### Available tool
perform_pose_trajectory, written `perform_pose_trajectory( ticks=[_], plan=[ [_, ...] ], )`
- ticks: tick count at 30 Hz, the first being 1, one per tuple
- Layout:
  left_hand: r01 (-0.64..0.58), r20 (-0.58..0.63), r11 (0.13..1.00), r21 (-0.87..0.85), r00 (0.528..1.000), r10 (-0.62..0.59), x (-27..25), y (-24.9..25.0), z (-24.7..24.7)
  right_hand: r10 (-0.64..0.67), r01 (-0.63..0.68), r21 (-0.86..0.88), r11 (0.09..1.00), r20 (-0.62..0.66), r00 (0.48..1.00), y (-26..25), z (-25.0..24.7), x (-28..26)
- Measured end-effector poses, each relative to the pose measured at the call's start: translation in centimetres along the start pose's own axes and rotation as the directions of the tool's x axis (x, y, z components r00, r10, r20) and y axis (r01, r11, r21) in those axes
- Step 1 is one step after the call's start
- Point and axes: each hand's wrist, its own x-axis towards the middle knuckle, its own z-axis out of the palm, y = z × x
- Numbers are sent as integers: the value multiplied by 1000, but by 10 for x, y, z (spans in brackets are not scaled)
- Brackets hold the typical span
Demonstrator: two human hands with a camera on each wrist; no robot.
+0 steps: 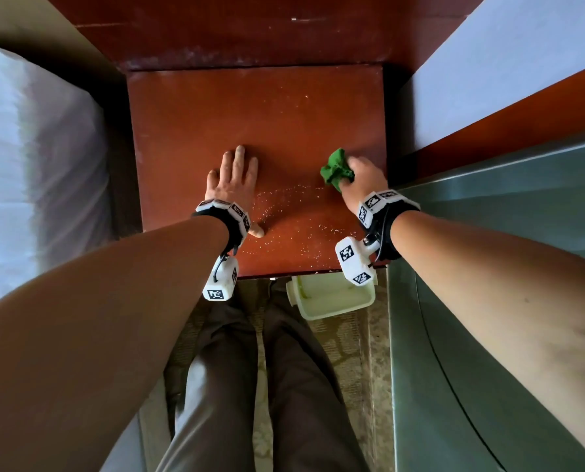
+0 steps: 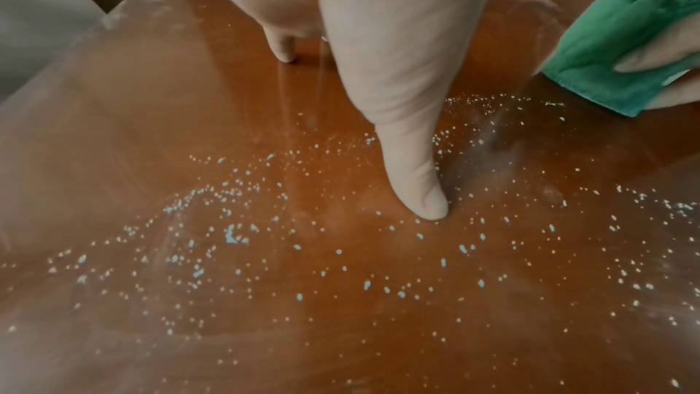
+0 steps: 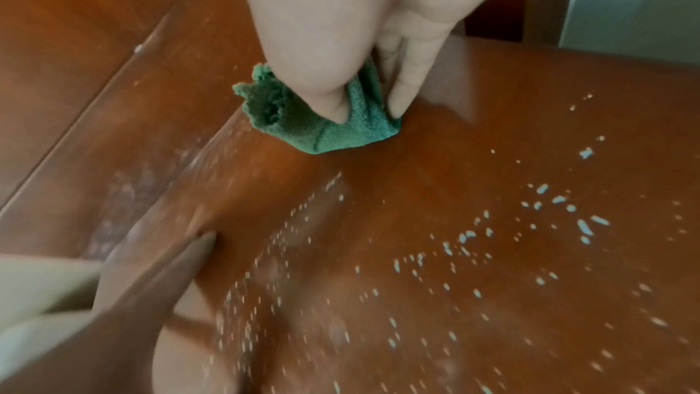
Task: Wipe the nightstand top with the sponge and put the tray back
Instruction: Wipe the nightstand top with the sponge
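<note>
The reddish-brown nightstand top (image 1: 250,114) is speckled with small white crumbs (image 1: 284,212) across its near half. My right hand (image 1: 359,175) grips a crumpled green sponge cloth (image 1: 335,168) and presses it on the top near the right edge; in the right wrist view my fingers (image 3: 401,95) curl round the green sponge cloth (image 3: 341,131). My left hand (image 1: 233,178) lies flat on the top at the centre-left, fingers straight, thumb (image 2: 416,184) pointing down among the crumbs (image 2: 227,235). The pale tray (image 1: 332,298) sits on the floor just below the nightstand's front edge.
A white bed (image 1: 29,165) flanks the nightstand on the left. On the right stand a wood-edged panel and a grey-green surface (image 1: 505,233). A dark wooden headboard wall (image 1: 250,35) rises behind. My legs (image 1: 267,386) stand on patterned carpet in front.
</note>
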Motion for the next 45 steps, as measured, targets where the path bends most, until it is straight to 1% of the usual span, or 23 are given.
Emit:
perform_pose_trajectory(
  ticks=[4,7,9,12,14,15,16,17,18,20,21,23,25,27,28,30,33,35,37,39,42,45],
  plan=[
    [5,18,1000,3,1000,-5,-1,0,-1,-155,164,-57,985,137,978,-8,9,-15],
    [5,25,1000,13,1000,-5,0,0,-2,-233,259,-82,962,237,943,-8,14,-24],
    [5,15,1000,8,1000,-5,1,0,0,-267,317,-117,941,316,911,-5,16,-29],
    [3,-20,1000,2,1000,-3,2,0,2,-254,333,-134,933,410,876,-1,15,-31],
    [0,-21,1000,7,1000,0,1,1,2,-215,305,-123,944,471,855,-2,13,-29],
    [-1,-23,1000,8,1000,1,1,1,1,-188,272,-106,956,489,852,-3,12,-27],
    [-2,-25,1000,8,1000,2,1,2,1,-157,220,-73,973,487,859,-4,11,-25],
    [-3,-29,1000,7,1000,4,1,2,2,-130,157,-21,987,462,877,-4,9,-22],
    [-3,-37,1000,4,999,4,1,2,3,-101,98,29,995,405,909,-5,7,-18],
    [-5,-43,1000,1,999,5,2,2,3,-36,18,83,996,222,974,-8,0,-9],
    [-5,-36,1000,2,999,5,2,2,3,-4,-7,93,996,125,992,-10,-5,-4],
    [-3,-28,1000,7,1000,4,4,2,3,46,-45,97,994,-14,999,-11,-9,7],
    [-3,-30,1000,15,1000,4,5,2,3,105,-99,87,991,-69,992,-11,-9,17],
    [-5,-26,1000,9,1000,5,6,1,2,135,-131,73,989,-52,989,-15,-7,22],
    [-6,-22,1000,5,1000,6,7,0,2,124,-123,60,991,-21,992,-17,-4,23],
    [-10,-22,1000,-2,1000,10,7,-1,3,62,-63,34,997,36,997,-24,4,19],
    [-10,-28,1000,-8,1000,10,6,-1,3,-61,60,17,998,96,993,-34,15,7],
    [-7,-24,1000,-2,1000,7,6,-1,3,-141,147,-24,989,172,975,-38,21,-4],
    [-5,-17,1000,0,1000,5,7,-2,2,-207,224,-30,974,273,939,-37,26,-12],
    [-4,-17,1000,-1,1000,4,7,-2,2,-241,276,-53,960,352,905,-33,29,-20],
    [-7,-39,1000,-9,999,6,5,-3,4,-241,306,-96,947,416,877,-29,33,-25],
    [-22,-62,1000,-23,998,20,4,-3,3,-225,288,-83,954,435,872,-30,30,-25]
  ],
)
